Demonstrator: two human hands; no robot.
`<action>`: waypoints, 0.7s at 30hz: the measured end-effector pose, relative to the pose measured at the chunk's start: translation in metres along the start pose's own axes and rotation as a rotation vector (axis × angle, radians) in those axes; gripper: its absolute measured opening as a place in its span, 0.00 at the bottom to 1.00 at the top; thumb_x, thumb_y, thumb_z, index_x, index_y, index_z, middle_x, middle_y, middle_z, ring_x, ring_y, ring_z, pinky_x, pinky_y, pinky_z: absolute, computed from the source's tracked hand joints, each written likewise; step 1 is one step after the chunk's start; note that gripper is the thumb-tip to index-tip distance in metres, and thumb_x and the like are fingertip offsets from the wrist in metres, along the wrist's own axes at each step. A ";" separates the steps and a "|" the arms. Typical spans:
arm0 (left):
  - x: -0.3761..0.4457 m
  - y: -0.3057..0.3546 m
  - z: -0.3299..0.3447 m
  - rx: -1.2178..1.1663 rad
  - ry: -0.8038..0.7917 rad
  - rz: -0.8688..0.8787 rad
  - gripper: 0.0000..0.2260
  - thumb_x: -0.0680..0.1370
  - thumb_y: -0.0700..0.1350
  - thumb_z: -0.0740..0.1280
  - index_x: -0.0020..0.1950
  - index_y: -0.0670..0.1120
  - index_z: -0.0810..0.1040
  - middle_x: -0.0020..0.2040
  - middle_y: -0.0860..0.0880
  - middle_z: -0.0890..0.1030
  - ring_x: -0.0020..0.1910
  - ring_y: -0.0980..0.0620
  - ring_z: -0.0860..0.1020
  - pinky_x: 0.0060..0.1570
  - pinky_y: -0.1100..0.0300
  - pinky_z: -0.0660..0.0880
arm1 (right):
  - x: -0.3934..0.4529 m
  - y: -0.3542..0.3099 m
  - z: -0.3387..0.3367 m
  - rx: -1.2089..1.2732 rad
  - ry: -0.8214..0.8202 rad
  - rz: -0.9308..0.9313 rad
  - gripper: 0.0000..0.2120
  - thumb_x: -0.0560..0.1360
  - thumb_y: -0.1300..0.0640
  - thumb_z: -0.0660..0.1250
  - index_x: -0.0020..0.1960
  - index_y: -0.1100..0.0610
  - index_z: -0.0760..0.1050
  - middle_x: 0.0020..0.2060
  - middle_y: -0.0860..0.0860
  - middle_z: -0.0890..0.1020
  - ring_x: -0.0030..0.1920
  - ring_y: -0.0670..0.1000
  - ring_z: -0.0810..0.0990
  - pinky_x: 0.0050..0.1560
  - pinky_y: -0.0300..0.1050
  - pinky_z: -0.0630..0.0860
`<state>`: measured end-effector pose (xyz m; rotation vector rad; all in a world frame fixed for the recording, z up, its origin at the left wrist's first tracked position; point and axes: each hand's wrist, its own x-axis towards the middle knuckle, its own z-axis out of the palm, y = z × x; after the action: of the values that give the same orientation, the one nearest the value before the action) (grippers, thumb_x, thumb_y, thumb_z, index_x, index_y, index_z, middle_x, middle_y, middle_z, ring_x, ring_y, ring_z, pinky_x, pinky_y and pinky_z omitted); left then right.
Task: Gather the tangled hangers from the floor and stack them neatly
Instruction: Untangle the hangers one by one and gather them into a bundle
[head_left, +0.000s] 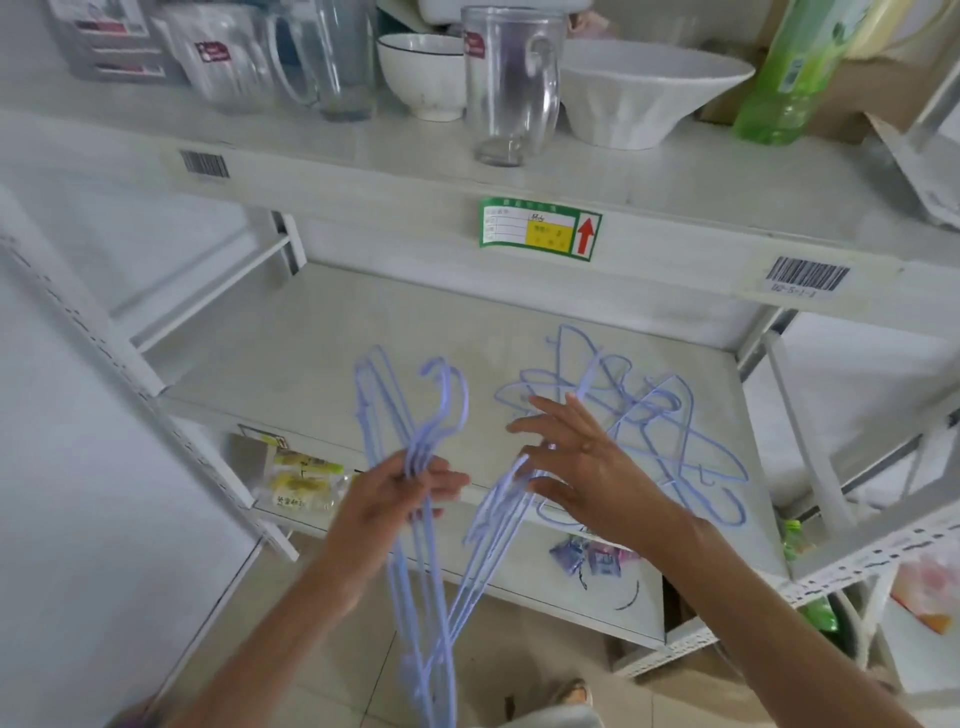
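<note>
My left hand (410, 488) is closed around the necks of a bunch of pale blue wire hangers (415, 561); their hooks stick up past my fingers and their bodies hang down toward the floor. My right hand (576, 462) hovers with fingers spread over the shelf, its fingertips touching the upper edge of the held bunch. A tangled pile of the same pale blue hangers (649, 415) lies on the white middle shelf (311, 353), just beyond and to the right of my right hand.
The upper shelf (363, 171) carries glass mugs (511, 83), white bowls (644, 98) and a green bottle (789, 73). A lower shelf holds yellow packets (301, 480) and small purple packets (587, 558). White shelf uprights stand left and right.
</note>
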<state>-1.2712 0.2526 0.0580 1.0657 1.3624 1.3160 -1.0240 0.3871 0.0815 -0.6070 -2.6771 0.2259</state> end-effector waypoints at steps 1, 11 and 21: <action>-0.005 -0.006 0.010 -0.005 -0.033 -0.015 0.09 0.84 0.47 0.65 0.61 0.49 0.83 0.54 0.45 0.88 0.55 0.45 0.87 0.54 0.51 0.84 | 0.006 -0.004 0.003 0.002 0.005 -0.007 0.05 0.79 0.55 0.74 0.55 0.52 0.84 0.70 0.51 0.78 0.81 0.57 0.63 0.81 0.63 0.58; -0.016 -0.033 0.051 -0.327 0.004 -0.304 0.15 0.82 0.49 0.63 0.58 0.41 0.83 0.49 0.42 0.89 0.49 0.46 0.87 0.53 0.49 0.84 | 0.015 -0.014 0.043 0.296 -0.029 0.240 0.09 0.82 0.56 0.68 0.61 0.51 0.82 0.78 0.50 0.69 0.83 0.50 0.56 0.76 0.49 0.65; 0.004 -0.030 0.063 -0.548 0.003 -0.219 0.12 0.76 0.44 0.76 0.59 0.44 0.85 0.61 0.40 0.86 0.57 0.40 0.85 0.53 0.57 0.82 | -0.042 -0.114 0.065 1.420 0.146 1.251 0.17 0.86 0.46 0.58 0.61 0.57 0.79 0.50 0.56 0.88 0.49 0.56 0.88 0.54 0.56 0.82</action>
<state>-1.2097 0.2674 0.0286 0.5262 0.9968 1.4097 -1.0584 0.2615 0.0353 -1.4218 -1.0258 1.9406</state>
